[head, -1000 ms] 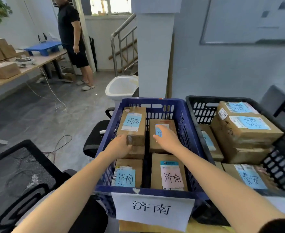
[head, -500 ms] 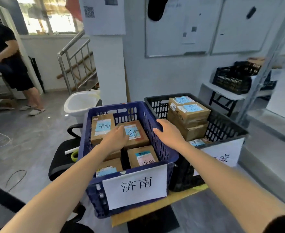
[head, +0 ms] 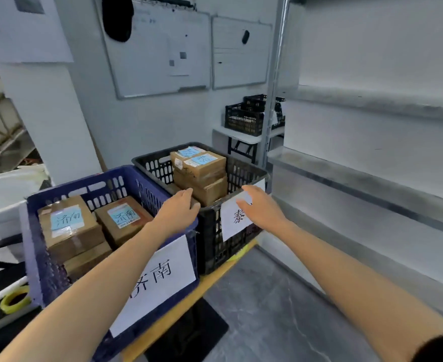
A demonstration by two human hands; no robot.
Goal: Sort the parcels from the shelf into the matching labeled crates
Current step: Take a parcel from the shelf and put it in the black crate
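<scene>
Both hands, left hand point(head: 179, 209) and right hand point(head: 258, 208), empty and loose between drops, so next is grabbing a parcel off the shelf point(head: 372, 176) at 3 o'clock.

Both arms outstretched — left grip point(head: 180, 209), right grip point(head: 259, 206) empty.

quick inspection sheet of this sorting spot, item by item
surface: yellow board under both crates; grey floor below
job's things: blue crate and black crate, each holding labeled parcels; shelf shows no parcels
clutter: yellow tape roll left of the blue crate
grippers: left hand over the blue crate's right rim, open and empty; right hand in front of the black crate's paper label, open and empty
cables: nothing seen
surroundings: two whiteboards on the wall; more black crates on a small white table behind
</scene>
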